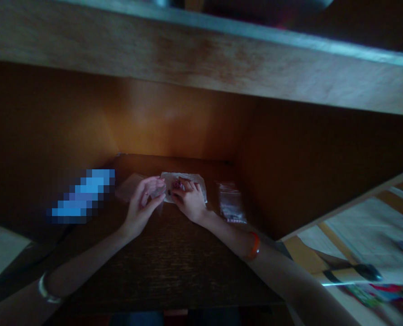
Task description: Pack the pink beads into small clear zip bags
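Both my arms reach into a dim wooden compartment. My left hand is curled, its fingers pinching the edge of a small clear plastic bag that lies on the dark wooden shelf. My right hand rests on the same bag with fingers bent, pressing on something small and reddish inside it. I wear an orange bracelet on the right wrist and a pale bangle on the left.
A second clear packet lies just right of my right hand. A flat pale piece lies left of the bag. A blue blurred patch sits at left. A thick wooden board overhangs. Papers and a dark-tipped tool lie outside at right.
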A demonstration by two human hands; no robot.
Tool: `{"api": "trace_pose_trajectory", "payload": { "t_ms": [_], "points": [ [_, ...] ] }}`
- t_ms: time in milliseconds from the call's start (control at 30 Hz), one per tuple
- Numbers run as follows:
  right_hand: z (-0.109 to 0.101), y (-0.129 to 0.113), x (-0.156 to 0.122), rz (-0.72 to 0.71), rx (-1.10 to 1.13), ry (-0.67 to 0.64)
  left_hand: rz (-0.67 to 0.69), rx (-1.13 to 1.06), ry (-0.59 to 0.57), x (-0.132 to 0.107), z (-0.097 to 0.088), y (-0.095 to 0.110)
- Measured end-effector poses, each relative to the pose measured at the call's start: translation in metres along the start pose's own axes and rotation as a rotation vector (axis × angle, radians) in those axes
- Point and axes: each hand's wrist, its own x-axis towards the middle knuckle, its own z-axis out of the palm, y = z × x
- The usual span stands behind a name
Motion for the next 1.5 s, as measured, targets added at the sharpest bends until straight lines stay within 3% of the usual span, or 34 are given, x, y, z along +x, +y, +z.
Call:
{"api": "trace_pose_trajectory", "payload": {
  "t_ms": [167,433,900,1033,1267,1367,1500],
  "points": [
    [-0.002,0.000,0.000,-0.021,-0.006,0.016,-0.020,0.000,-0.030,-0.001,0.001,0.003],
    [0.003,0.000,0.001,0.150,0.075,0.028,-0.021,0.015,-0.106,-0.003,0.002,0.005],
    [-0.001,0.000,0.001,0.103,0.079,-0.048,-0.036,0.084,-0.057,0.000,-0.001,-0.004],
    [-0.004,0.002,0.004,0.124,0.184,0.063,-0.021,0.089,-0.096,-0.001,0.001,-0.001],
    [-0.023,-0.008,0.012,0.150,0.612,0.372,0.018,0.108,-0.148,-0.001,0.000,-0.002],
    [-0.036,-0.017,0.012,0.113,0.696,0.386,0.030,0.120,-0.147,0.000,0.000,-0.002],
    [-0.051,-0.023,0.012,0.016,0.673,0.302,0.043,0.104,-0.145,0.000,0.001,-0.002]
  ]
}}
